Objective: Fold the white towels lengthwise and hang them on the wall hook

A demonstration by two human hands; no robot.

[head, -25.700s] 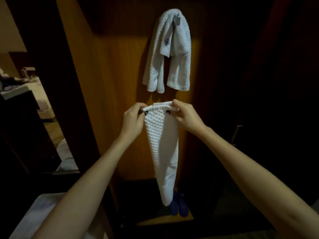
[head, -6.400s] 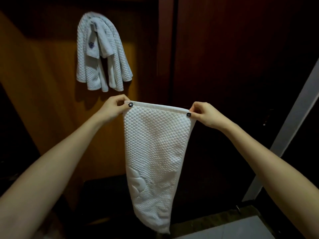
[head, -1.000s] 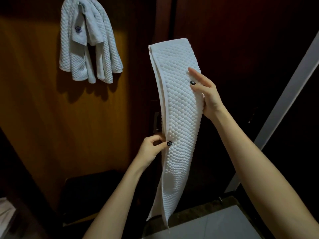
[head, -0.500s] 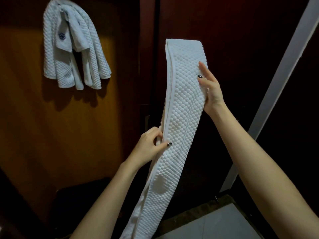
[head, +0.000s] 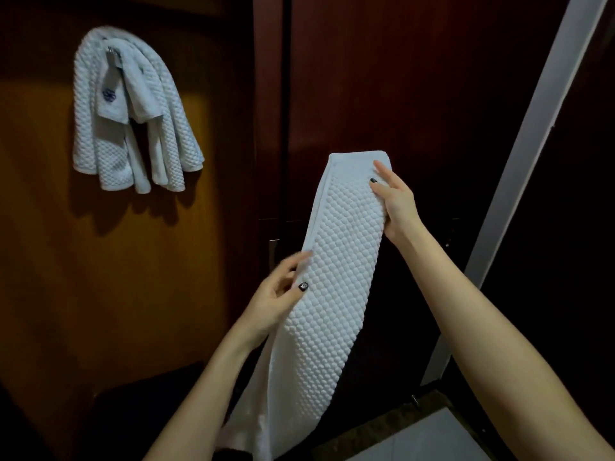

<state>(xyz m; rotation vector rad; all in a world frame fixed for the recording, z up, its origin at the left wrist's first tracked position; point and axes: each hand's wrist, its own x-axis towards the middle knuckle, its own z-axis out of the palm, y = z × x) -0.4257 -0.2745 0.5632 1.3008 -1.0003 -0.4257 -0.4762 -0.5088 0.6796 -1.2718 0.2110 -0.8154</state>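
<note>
One white towel (head: pixel 336 277) held: your right grip (head: pixel 397 202) pinches its top, left grip (head: pixel 276 299) pinches its edge. Lengthwise fold looks done; next, drape it over the wall hook (head: pixel 113 56).

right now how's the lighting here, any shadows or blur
Head view: dim overall; a warm patch lights the wall panel; the hung towels cast a soft shadow below them; the door is near black; the held towel reads bright and sharp; the left hand has slightly blurred fingers.
</note>
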